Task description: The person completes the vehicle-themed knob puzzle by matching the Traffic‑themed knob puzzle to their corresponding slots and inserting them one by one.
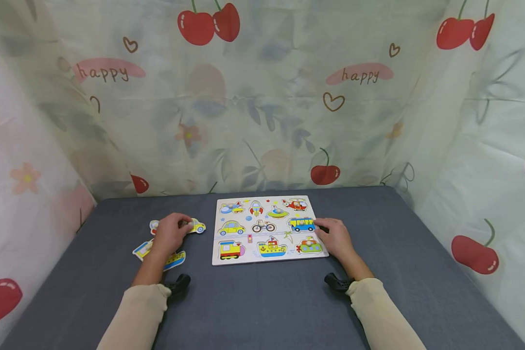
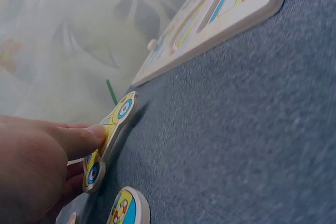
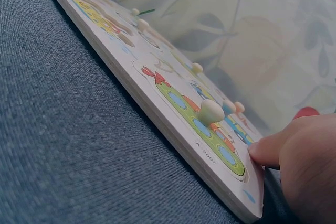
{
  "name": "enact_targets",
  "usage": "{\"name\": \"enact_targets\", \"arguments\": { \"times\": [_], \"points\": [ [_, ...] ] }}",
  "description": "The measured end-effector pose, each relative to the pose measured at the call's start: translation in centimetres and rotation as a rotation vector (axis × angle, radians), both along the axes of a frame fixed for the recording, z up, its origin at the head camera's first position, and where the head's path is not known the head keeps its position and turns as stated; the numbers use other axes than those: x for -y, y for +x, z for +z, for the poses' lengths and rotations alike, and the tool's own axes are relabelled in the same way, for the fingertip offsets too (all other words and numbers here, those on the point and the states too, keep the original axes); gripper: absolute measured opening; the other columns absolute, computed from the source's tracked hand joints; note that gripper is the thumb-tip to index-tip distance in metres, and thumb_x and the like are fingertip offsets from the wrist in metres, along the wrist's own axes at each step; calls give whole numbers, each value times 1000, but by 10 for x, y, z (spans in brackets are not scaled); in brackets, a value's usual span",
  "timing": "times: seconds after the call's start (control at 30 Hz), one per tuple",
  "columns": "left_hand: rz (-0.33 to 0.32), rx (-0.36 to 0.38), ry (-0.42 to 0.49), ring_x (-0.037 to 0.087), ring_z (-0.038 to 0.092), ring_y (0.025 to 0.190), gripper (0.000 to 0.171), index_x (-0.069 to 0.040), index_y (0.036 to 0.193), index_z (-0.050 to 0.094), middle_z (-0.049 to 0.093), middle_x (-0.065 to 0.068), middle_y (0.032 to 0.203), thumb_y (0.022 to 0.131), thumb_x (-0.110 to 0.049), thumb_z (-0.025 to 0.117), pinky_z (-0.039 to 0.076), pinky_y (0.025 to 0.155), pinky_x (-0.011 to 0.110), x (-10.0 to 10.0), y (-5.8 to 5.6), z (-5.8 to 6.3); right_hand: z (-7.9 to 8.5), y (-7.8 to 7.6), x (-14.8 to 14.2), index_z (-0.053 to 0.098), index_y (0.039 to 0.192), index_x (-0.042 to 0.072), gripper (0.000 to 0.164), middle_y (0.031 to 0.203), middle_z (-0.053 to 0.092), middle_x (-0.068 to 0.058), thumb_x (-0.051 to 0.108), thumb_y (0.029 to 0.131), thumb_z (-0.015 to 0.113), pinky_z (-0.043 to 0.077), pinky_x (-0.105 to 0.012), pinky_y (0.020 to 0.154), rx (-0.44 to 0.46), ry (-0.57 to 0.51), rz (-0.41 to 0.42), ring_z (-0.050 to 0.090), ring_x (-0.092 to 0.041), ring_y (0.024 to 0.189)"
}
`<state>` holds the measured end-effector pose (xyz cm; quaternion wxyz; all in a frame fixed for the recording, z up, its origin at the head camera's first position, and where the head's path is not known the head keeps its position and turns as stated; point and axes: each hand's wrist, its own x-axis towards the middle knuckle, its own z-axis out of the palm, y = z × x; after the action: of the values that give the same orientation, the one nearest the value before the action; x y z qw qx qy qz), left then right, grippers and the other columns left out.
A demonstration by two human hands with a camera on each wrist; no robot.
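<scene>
A yellow car puzzle piece [image 1: 198,226] is pinched between the thumb and fingers of my left hand [image 1: 170,233]. In the left wrist view the car piece [image 2: 109,135] stands tilted, with a shadow beside it on the cloth. The wooden puzzle board [image 1: 253,260] lies flat to its right, printed with vehicles. My right hand [image 1: 336,238] touches the board's right edge near the bus piece [image 1: 302,224]; a fingertip rests on the board's surface in the right wrist view. The submarine piece [image 3: 202,121] there has a round wooden knob.
Under and beside my left forearm lie other loose pieces, partly hidden: a blue and yellow one [image 1: 176,260], a yellow one [image 1: 142,249] and a reddish one [image 1: 153,226]. A dark grey cloth [image 1: 262,306] covers the table. Patterned curtains [image 1: 262,121] hang behind and at both sides.
</scene>
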<state>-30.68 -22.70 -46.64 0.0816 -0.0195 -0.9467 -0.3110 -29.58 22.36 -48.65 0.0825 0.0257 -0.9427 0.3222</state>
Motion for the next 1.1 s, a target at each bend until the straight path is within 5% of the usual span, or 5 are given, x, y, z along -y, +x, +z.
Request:
{"name": "enact_targets", "arguments": {
  "times": [0.5,1.1],
  "points": [
    [-72,-122,25,28,57,89,17,-5,102,70,63,12,101,88,-13,73,47,80,44,-30,10,9,-1,-1,-1,63,129,5,36,132,58,-18,14,94,64,31,-54,106,3,-3,3,41,-36,129],
    [-123,-77,-80,25,53,90,18,-9,101,70,63,8,103,86,-16,76,45,83,44,-52,10,-1,-3,-2,-1,64,127,3,35,130,59,-19,13,94,64,32,-53,106,-15,-1,10,42,-37,128]
  ]
}}
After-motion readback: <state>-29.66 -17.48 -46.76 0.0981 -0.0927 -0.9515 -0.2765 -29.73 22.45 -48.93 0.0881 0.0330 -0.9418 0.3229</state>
